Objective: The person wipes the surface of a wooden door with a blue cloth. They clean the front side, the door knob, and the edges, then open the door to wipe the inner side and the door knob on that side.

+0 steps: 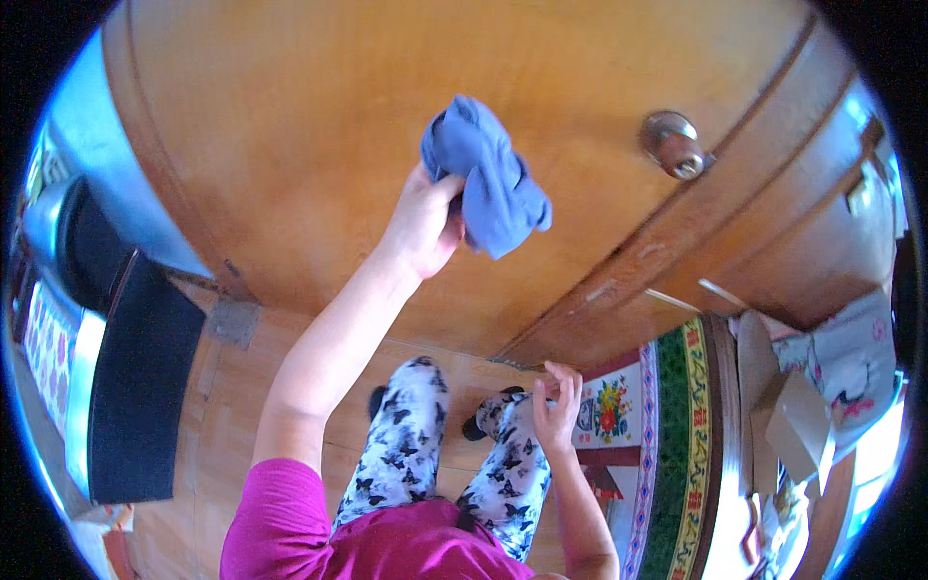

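Observation:
My left hand (425, 217) is closed round a bunched blue cloth (483, 174), the arm stretched forward. The cloth is in front of a brown wooden door (319, 116); whether it touches the surface I cannot tell. A round metal door knob (674, 145) sticks out to the right of the cloth. Lower down, beside my right knee, my right hand (558, 411) hangs with loosely bent fingers apart and nothing in them.
A black chair-like panel (145, 377) stands at the left, with a dark rounded object behind it. On the right are a patterned green and yellow cover (681, 435), an open cardboard box (797, 430) and draped floral fabric (855, 362). The floor (232, 416) is light wood.

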A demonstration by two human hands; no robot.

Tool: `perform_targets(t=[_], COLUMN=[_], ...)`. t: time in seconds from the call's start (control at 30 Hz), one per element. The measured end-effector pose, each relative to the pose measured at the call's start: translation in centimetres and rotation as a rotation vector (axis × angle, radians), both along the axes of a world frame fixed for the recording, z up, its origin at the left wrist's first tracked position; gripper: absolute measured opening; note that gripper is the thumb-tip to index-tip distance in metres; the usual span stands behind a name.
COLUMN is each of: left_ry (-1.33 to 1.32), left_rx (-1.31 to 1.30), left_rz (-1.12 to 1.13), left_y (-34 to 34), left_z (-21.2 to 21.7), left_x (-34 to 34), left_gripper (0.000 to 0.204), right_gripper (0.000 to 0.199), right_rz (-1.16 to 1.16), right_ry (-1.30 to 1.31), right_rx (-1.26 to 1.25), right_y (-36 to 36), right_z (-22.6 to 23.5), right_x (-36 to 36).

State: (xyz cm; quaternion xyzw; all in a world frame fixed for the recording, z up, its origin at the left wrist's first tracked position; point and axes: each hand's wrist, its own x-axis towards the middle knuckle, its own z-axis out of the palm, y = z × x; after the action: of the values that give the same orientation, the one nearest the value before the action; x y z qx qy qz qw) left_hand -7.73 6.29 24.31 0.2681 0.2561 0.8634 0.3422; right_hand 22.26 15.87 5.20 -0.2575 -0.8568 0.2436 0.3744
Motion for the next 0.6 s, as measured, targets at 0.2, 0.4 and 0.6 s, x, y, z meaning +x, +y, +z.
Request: perform_targets(t=[0.2,0.4,0.6], left_ry=[-0.008,0.029,0.104], left_rx=[-0.113,-0.42,-0.528], left_rz=[-0.177,-0.508,-0.469], left_y=[2.8,2.1,0.5], left_z=[-6.2,-13.6,-19.1], left_x=[4.9,6.5,4.6], left_gripper=[0.033,0.042,0.047], right_gripper=[0.061,0.061,0.03], right_rz=[0.052,0.113,-0.038], right_ry=[0.208,0.014,0.264], right_rx=[-0.014,-0.215,-0.099], right_y=[0.3,0.9,4.8], right_z=[8.2,9.0,8.4], right_x=[-2.7,-5.5,-4.3])
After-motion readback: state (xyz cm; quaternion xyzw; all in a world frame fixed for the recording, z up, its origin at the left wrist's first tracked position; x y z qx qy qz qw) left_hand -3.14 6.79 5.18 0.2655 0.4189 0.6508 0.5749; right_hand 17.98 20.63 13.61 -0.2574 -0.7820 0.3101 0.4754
